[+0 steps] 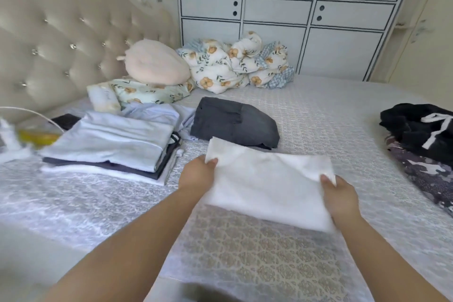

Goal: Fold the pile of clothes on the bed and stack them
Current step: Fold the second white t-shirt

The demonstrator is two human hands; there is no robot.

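Pale patterned bedding (331,110) is stretching across a bed backed by a tufted headboard (61,39) and white cabinet doors (282,7), as a person is holding a folded white cloth (267,186) just above the mattress. Both hands are gripping it at opposite short edges: the left hand (196,175) is pinching the near-left edge, thumb lying on top and fingers tucked out of sight beneath, while the right hand (339,197) is clasping the right edge the same way, thumb pressing the upper face. The cloth is spanning the gap between the two hands, its far corner overlapping the view of a folded dark grey garment (235,121) lying behind it. To the left, a stack of folded clothes (110,147) topped by a light blue piece is resting on the bed. At far right, a black garment with white drawstrings (419,127) is lying crumpled over a camouflage-print piece (426,174). A floral quilt (235,64) is bunching against the cabinets.
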